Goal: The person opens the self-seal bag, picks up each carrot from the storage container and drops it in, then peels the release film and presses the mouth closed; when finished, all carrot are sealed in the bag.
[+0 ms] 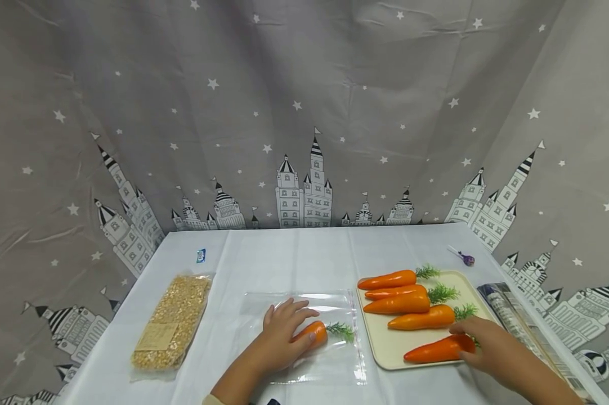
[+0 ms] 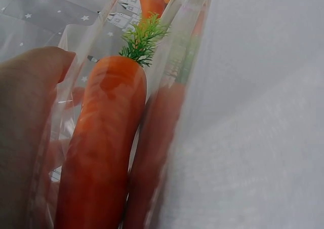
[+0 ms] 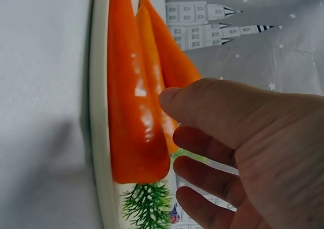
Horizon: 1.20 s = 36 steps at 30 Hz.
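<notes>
My left hand (image 1: 281, 344) rests on a clear plastic bag (image 1: 335, 368) lying on the table, fingers spread. An orange carrot (image 1: 318, 333) with a green top lies in the bag, between thumb and forefinger in the head view. In the left wrist view, that carrot (image 2: 104, 143) shows beside the thumb and the folded film. At the tray's front right, my right hand (image 1: 497, 354) is at the leafy end of a red-orange carrot (image 1: 433, 350). The right wrist view shows loosely bent fingers apart from this carrot (image 3: 134, 117). Several more carrots (image 1: 403, 302) lie on the cream tray (image 1: 383, 349).
At the left lies a clear pack of yellow grains (image 1: 175, 306) with a paper label. Behind it is a small blue packet (image 1: 201, 256). A purple lollipop (image 1: 468, 260) lies behind the tray, and a long patterned package (image 1: 527, 326) runs along the right edge.
</notes>
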### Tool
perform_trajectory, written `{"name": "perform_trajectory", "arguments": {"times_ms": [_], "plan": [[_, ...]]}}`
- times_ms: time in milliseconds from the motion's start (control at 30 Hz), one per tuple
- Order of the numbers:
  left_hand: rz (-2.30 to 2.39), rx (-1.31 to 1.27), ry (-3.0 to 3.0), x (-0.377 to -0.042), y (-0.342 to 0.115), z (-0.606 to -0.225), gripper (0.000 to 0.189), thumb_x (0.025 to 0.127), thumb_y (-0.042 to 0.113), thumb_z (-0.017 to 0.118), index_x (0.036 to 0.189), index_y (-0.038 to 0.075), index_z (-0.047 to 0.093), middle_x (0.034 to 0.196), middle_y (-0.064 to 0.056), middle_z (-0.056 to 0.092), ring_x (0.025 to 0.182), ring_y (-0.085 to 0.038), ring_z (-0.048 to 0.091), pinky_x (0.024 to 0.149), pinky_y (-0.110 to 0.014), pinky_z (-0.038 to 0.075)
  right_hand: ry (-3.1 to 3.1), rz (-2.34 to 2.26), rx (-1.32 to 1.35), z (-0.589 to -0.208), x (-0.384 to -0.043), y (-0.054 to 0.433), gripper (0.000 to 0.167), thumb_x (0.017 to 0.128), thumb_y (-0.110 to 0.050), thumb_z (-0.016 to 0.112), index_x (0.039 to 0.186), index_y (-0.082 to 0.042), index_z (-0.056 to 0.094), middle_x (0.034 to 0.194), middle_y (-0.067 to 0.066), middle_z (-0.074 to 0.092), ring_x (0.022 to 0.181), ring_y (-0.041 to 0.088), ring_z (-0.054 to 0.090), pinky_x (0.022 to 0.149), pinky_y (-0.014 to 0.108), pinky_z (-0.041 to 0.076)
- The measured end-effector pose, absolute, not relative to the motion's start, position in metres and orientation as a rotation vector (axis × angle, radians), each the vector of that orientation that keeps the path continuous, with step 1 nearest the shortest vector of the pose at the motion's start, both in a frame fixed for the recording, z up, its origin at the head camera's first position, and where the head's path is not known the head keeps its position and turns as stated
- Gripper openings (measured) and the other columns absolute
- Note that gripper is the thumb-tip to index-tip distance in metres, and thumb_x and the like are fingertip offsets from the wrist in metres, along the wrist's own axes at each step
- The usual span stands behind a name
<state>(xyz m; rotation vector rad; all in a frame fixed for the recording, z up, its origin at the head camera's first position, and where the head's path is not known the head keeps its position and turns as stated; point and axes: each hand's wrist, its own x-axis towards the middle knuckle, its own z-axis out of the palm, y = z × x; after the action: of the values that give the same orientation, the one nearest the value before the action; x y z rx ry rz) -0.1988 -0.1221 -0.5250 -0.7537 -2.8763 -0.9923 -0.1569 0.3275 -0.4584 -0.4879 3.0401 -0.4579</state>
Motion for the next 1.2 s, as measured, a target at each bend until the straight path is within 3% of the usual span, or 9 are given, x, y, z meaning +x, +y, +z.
{"name": "perform_trajectory", "arguments": {"times_ms": [567, 867, 1200], "plan": [[-0.981, -0.763, -2.872, -0.201, -0.122, -0.527, 0.041, 0.102, 0.05, 0.059, 0.138, 0.03, 0.062, 0.157, -0.005, 0.05, 0.154, -0.044, 0.03, 0.116, -0.081, 0.009, 3.147, -0.398, -0.527, -0.482, -0.157, 0.341, 0.049, 0.07, -0.022, 0.093, 0.116, -0.019, 0.074, 0.115, -0.005, 0.07, 0.105, 0.025, 0.069, 0.095, 0.052, 0.058], [-0.969, -0.762, -2.864, -0.201, -0.122, -0.528, 0.042, 0.102, 0.05, 0.059, 0.139, 0.03, 0.062, 0.158, -0.006, 0.05, 0.153, -0.045, 0.031, 0.116, -0.082, 0.009, 3.111, -0.455, -0.432, -0.489, -0.159, 0.342, 0.054, 0.075, -0.018, 0.09, 0.125, -0.009, 0.071, 0.12, 0.006, 0.07, 0.11, 0.033, 0.069, 0.098, 0.06, 0.055], [-0.989, -0.77, -2.85, -0.2, -0.122, -0.528, 0.041, 0.102, 0.049, 0.06, 0.138, 0.029, 0.062, 0.156, -0.007, 0.052, 0.153, -0.046, 0.032, 0.115, -0.082, 0.009, 3.107, -0.446, -0.405, -0.492, -0.159, 0.342, 0.052, 0.078, -0.019, 0.089, 0.126, -0.01, 0.071, 0.12, 0.003, 0.07, 0.11, 0.03, 0.069, 0.098, 0.057, 0.056]]}}
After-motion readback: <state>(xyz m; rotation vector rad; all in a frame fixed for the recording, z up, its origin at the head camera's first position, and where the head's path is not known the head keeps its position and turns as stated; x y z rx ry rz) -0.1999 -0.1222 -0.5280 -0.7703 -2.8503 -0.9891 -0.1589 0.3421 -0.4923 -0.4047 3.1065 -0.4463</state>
